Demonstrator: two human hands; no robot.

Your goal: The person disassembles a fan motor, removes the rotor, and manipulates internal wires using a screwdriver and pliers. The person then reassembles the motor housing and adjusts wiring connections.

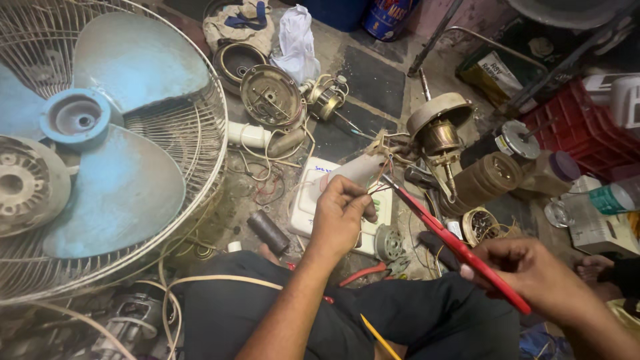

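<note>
Cluttered repair floor, fan parts all round: wire work w/ pliers.

Left hand (pixel 340 217) is pinching thin wires (pixel 381 189) over a white casing (pixel 313 197); right hand (pixel 533 277) is closing round red pliers (pixel 460 248), tips at the wires near the motor (pixel 437 137). Judging by this, keeping wires taut w/ thumb & forefinger and biting just one strand would be best; blue fan (pixel 100 147) is lying well apart.
</note>
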